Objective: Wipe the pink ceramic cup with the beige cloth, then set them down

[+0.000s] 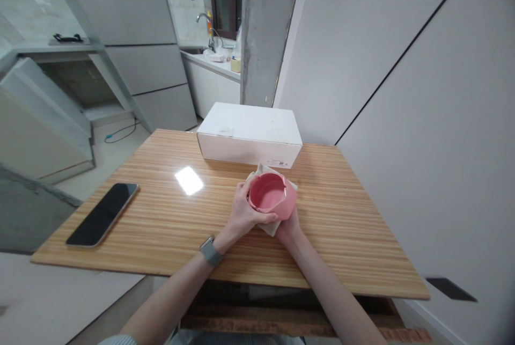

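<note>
A pink ashtray (270, 195) with notches in its rim is held up over the wooden table, tilted so that its hollow faces me. My left hand (246, 208) grips its left side, the thumb lying along the near wall and the fingers on the far left rim. A whitish cloth (269, 228) is bunched behind and under the ashtray, its corners sticking out on several sides. Beneath the ashtray's right side, my right hand (288, 225) presses the cloth against it. The fingers of that hand are mostly hidden by the ashtray and cloth.
A white box (249, 133) lies across the far side of the wooden table (341, 237). On the left is a dark-screened phone (102, 215). A wall rises along the right, and a sink with a faucet (210, 28) is in the background.
</note>
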A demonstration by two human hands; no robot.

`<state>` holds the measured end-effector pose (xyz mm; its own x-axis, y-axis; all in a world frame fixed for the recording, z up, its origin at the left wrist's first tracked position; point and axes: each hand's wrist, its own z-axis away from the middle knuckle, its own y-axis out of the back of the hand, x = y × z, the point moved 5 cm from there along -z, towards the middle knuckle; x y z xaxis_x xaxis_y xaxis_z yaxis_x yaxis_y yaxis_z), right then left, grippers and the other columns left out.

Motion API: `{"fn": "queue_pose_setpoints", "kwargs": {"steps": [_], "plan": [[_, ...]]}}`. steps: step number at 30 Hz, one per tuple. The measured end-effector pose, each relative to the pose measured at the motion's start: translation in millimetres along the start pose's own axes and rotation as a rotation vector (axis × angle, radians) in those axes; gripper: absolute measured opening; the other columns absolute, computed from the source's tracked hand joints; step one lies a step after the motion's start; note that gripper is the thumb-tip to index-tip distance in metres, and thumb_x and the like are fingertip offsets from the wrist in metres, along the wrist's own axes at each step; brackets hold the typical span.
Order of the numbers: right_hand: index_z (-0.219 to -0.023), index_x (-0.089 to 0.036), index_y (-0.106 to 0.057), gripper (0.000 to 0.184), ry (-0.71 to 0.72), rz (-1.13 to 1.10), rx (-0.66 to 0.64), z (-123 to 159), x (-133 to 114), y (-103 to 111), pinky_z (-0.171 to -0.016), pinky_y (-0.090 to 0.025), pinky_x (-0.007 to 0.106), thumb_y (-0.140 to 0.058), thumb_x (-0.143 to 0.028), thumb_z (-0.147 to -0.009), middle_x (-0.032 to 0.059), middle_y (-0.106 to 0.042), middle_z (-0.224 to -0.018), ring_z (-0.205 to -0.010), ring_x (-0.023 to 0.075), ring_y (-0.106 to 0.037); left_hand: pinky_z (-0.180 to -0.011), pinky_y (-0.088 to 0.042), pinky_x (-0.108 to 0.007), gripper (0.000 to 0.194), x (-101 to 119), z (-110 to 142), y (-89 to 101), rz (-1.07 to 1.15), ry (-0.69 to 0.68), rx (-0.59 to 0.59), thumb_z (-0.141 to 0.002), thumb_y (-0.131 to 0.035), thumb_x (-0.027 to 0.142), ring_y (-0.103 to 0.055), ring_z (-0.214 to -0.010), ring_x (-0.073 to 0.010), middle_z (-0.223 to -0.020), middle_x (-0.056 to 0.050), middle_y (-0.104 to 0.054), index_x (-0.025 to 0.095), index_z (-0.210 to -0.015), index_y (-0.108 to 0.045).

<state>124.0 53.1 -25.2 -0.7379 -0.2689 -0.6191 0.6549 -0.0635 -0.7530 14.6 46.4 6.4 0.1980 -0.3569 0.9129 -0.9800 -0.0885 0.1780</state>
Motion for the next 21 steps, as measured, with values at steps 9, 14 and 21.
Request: {"fn": "queue_pose_setpoints", "kwargs": {"steps": [9, 14, 21], "plan": [[-0.105, -0.02, -0.064, 0.037, -0.222, -0.014, -0.108, 9, 0, -3, -0.1, -0.045, 0.043, -0.047, -0.047, -0.084, 0.0047, -0.071, -0.105, -0.113, 0.0236, -0.059, -0.1, -0.04, -0.045, 0.105, 20, -4, 9.6, -0.206, -0.11, 0.115, -0.039, -0.09, 0.034, -0.046, -0.115, -0.0281, -0.127, -0.006, -0.054, 0.025, -0.133, -0.044], [-0.112, -0.02, -0.061, 0.041, -0.218, 0.029, -0.098, 14, -6, -1, -0.098, -0.047, 0.045, -0.047, -0.049, -0.086, 0.0057, -0.071, -0.108, -0.111, 0.0244, -0.061, -0.098, -0.041, -0.045, 0.1, 20, -7, 15.6, -0.226, -0.101, 0.133, -0.044, -0.088, 0.035, -0.048, -0.114, -0.0278, -0.126, -0.006, -0.055, 0.025, -0.132, -0.043], [-0.1, -0.02, -0.066, 0.04, -0.046, 0.21, 0.255, 30, -38, 50, -0.095, -0.05, 0.047, -0.059, -0.051, -0.077, 0.0076, -0.074, -0.093, -0.097, 0.0288, -0.068, -0.097, -0.043, -0.045, 0.093, -2, -8, 23.9, -0.144, 0.026, 0.188, -0.047, -0.087, 0.04, -0.052, -0.113, -0.0274, -0.123, -0.008, -0.055, 0.023, -0.129, -0.046]]}}
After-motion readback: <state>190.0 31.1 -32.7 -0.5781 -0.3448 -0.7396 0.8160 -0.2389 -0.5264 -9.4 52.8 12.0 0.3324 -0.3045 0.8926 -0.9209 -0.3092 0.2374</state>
